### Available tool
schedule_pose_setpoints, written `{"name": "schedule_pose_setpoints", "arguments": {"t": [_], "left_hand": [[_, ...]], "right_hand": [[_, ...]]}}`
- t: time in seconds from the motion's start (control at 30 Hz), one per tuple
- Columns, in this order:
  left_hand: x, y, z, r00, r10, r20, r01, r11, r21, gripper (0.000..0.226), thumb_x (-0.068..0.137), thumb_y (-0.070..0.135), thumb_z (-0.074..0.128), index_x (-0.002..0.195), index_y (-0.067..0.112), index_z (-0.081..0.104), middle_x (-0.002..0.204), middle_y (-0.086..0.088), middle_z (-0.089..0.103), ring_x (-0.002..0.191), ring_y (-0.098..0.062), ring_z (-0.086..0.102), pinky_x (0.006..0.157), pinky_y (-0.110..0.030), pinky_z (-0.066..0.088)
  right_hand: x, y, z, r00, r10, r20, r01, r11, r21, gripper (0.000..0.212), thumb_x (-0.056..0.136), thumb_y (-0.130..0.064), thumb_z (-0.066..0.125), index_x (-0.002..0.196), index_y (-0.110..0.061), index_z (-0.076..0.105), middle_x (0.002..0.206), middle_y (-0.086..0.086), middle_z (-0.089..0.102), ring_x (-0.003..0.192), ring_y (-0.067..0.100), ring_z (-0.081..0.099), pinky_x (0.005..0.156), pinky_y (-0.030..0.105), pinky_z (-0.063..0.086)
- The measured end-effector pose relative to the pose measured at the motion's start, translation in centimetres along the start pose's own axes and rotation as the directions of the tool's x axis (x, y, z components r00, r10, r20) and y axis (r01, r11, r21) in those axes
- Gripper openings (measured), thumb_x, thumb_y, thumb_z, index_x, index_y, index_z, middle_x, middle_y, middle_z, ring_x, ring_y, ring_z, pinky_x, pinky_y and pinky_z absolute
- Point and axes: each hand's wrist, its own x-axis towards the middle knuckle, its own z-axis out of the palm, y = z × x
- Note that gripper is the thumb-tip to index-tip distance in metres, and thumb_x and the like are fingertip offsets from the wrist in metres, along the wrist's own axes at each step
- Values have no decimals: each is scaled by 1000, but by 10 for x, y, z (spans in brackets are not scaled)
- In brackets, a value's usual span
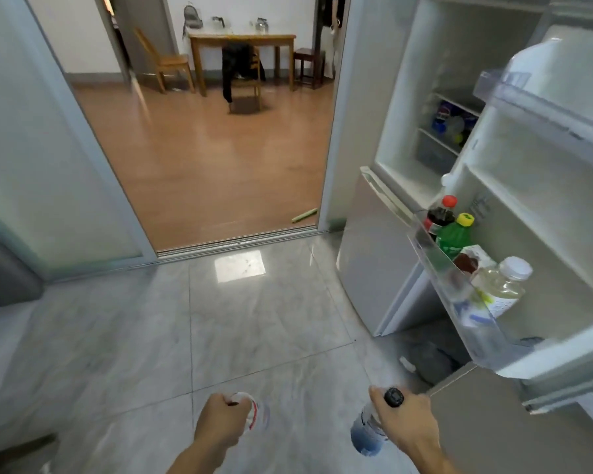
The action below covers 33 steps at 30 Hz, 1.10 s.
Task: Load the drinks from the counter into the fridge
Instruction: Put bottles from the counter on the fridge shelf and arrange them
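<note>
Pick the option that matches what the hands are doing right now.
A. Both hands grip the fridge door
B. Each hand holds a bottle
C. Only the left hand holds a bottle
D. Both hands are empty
B: the left hand grips a clear bottle with a red-and-white label, and the right hand grips a blue-tinted bottle, both held low over the tiled floor.

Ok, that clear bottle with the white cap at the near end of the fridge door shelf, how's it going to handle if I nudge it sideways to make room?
The clear bottle looks like thin plastic holding pale liquid, so probably fairly heavy and slightly squashy. It already leans against the carton, so a nudge may tip it further, though the door shelf rail should keep it in.
</note>
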Motion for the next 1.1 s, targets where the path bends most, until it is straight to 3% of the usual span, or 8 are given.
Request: {"name": "schedule_pose_setpoints", "arguments": {"t": [0.07,0.17,0.37,0.5,0.77,0.9,0.97,1.1], "left_hand": [[17,-8,-14,996,-85,-27,83,994,-76,25,78,26,65,69,3,67,68,-16,66,63,-29,64,56,-27,47],[43,-19,-20,980,-196,-33,187,967,-175,27,82,13,67,85,-13,67,91,-33,68,80,-40,69,66,-40,55],[90,14,-11,940,-340,-15,328,917,-226,30,82,8,67,96,-19,64,85,-22,59,71,-30,53,70,-38,48],[131,72,7,953,-303,-21,294,939,-178,23,80,6,68,79,-17,70,65,-18,60,60,-27,53,63,-34,45],[206,215,47,988,-150,44,151,988,-40,23,83,17,66,69,0,71,55,-14,62,44,-27,63,48,-28,46],[241,273,72,984,-155,86,163,983,-83,25,86,19,66,94,-4,67,78,-19,68,53,-28,65,53,-29,49],[255,297,83,985,-142,100,153,981,-115,37,88,22,68,110,-3,52,95,-22,66,61,-30,67,56,-31,53],[289,347,99,948,-162,274,203,971,-128,37,96,24,63,110,-10,58,83,-19,65,63,-27,64,61,-37,54]], "right_hand": [[2,-14,16,999,27,44,-30,998,61,41,81,-62,54,80,-22,64,87,8,66,66,29,68,70,33,58],[15,-34,41,995,73,70,-83,982,170,42,82,-58,56,80,-17,64,83,8,70,74,34,70,76,43,60],[66,-74,75,956,268,122,-294,835,466,28,83,-39,65,71,-14,69,77,7,66,65,32,68,46,44,60],[112,-110,79,933,316,175,-358,746,561,23,82,-28,65,65,-13,67,79,12,67,70,33,67,59,50,62],[196,-179,44,883,414,223,-414,459,786,13,87,-25,67,96,-16,67,90,6,64,76,32,68,67,44,63],[230,-205,24,848,464,256,-414,278,867,25,89,-20,67,112,-12,62,102,13,65,83,36,69,77,43,61],[246,-218,15,830,490,265,-397,186,899,32,90,-20,67,119,-11,60,108,14,65,79,34,69,79,45,61],[278,-247,7,792,551,261,-324,17,946,35,93,-20,65,124,-9,55,118,16,59,74,33,65,84,51,58]]}}
